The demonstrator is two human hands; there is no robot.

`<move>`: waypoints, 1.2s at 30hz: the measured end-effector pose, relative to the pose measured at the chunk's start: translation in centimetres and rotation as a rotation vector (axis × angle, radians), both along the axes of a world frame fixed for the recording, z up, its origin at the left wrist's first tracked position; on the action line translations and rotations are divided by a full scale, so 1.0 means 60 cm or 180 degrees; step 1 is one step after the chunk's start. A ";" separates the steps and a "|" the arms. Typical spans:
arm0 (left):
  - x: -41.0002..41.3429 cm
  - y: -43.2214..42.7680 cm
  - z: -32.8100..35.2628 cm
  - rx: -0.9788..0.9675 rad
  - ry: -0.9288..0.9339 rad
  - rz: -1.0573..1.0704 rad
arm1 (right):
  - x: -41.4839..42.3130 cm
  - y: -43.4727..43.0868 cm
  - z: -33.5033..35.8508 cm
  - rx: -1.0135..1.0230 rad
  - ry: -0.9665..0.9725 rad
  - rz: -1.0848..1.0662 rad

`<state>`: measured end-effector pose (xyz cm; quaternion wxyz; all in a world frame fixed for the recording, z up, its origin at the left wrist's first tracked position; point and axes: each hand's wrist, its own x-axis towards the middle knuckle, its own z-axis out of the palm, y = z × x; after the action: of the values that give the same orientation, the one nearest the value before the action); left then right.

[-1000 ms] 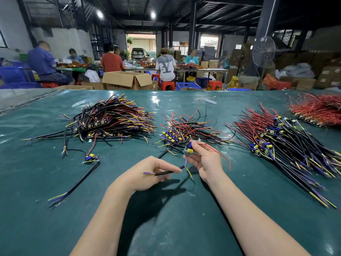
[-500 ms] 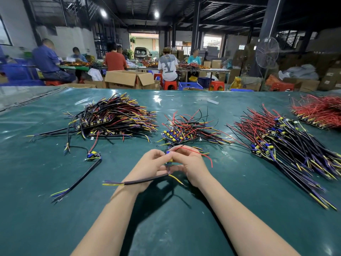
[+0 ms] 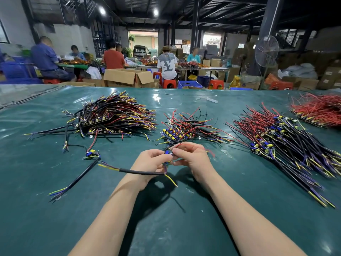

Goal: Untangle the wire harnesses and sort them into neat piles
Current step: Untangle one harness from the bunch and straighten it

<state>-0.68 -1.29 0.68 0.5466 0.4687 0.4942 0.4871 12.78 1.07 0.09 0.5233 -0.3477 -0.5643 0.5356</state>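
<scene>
My left hand [image 3: 150, 160] and my right hand [image 3: 191, 157] meet at the table's middle and both pinch the blue-and-yellow head of one wire harness [image 3: 140, 172]. Its black sleeved tail runs left from my fingers, and a yellow lead hangs below. Just behind my hands lies a small tangled pile [image 3: 188, 127] of red, black and yellow wires. A big sorted pile [image 3: 114, 115] sits at the left, another long pile [image 3: 284, 143] at the right. One loose harness [image 3: 79, 177] lies alone at the left front.
A red-wire pile [image 3: 319, 111] lies at the far right edge of the green table mat [image 3: 166, 228]. Beyond the table stand cardboard boxes [image 3: 129, 77], red stools, a fan [image 3: 266, 51] and several seated people at other benches.
My hands came together: the left one slid along the black tail up to the harness head held by the right. The tail now sticks out further left.
</scene>
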 end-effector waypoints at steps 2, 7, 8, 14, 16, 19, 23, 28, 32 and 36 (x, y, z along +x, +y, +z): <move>0.003 -0.001 -0.002 0.0001 -0.0025 -0.0029 | -0.003 0.002 -0.002 -0.0054 0.0041 -0.0229; 0.003 -0.001 -0.005 -0.0057 -0.0211 0.0013 | -0.010 0.003 -0.009 -0.0018 0.0042 -0.0468; 0.004 -0.001 -0.004 -0.0048 -0.0198 0.0037 | -0.008 0.003 -0.010 -0.0014 0.0049 -0.0390; 0.009 -0.007 -0.002 0.0089 -0.0068 0.0039 | 0.000 0.007 -0.008 -0.0116 0.0038 -0.0042; 0.008 -0.006 -0.004 0.0125 -0.0010 0.0026 | 0.000 0.007 -0.007 -0.0177 0.0040 -0.0093; 0.008 -0.003 -0.009 0.0208 0.0152 0.0020 | -0.001 0.006 -0.006 -0.0131 0.0041 -0.0101; 0.007 0.000 -0.013 0.0291 0.0372 -0.0113 | -0.003 0.004 -0.008 -0.0042 0.0031 -0.0143; 0.006 -0.002 -0.016 0.0106 0.0123 -0.0188 | -0.007 0.008 -0.011 0.0124 -0.0464 -0.0378; 0.004 0.000 -0.012 -0.0106 -0.0072 -0.0153 | -0.007 0.011 -0.011 0.0240 -0.1165 -0.0652; 0.006 0.005 -0.006 -0.0247 -0.0007 -0.0132 | -0.007 0.006 -0.008 0.0194 -0.1328 -0.0683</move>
<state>-0.35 -0.97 0.31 0.5749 0.4568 0.5023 0.4566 12.37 1.42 -0.39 0.4595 -0.4929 -0.6359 0.3761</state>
